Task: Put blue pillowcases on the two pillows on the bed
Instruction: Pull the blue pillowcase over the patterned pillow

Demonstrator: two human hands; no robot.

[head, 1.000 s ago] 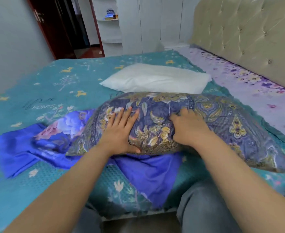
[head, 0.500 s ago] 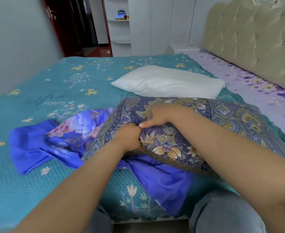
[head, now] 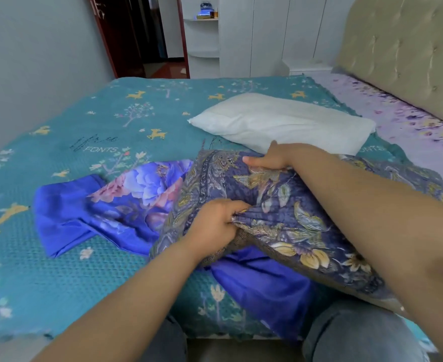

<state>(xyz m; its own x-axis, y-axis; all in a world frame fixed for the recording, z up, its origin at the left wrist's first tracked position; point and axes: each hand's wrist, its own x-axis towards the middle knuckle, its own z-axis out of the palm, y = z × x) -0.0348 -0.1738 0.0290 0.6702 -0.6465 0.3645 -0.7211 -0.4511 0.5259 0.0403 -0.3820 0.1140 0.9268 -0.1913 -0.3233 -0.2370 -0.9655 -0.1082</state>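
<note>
CHANGE: a second ago both hands lay flat on the patterned pillow [head: 293,212] — now left hand [head: 215,226] bunches its open end, right hand [head: 272,159] pinches the far edge | PILLOW: on bed [head: 111,270], over blue pillowcase [head: 90,215] | white pillow [head: 280,122]: bare | JUDGEMENT: closing the first case — one remains.

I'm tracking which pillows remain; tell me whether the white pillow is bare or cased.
Bare. The white pillow lies uncovered on the bed, plain white with no blue fabric over it.

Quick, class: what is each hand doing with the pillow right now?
Left hand: fingers curled, pinching a bunch of the patterned pillowcase fabric.
Right hand: gripping the far upper edge of the same pillowcase, thumb on top.
</note>
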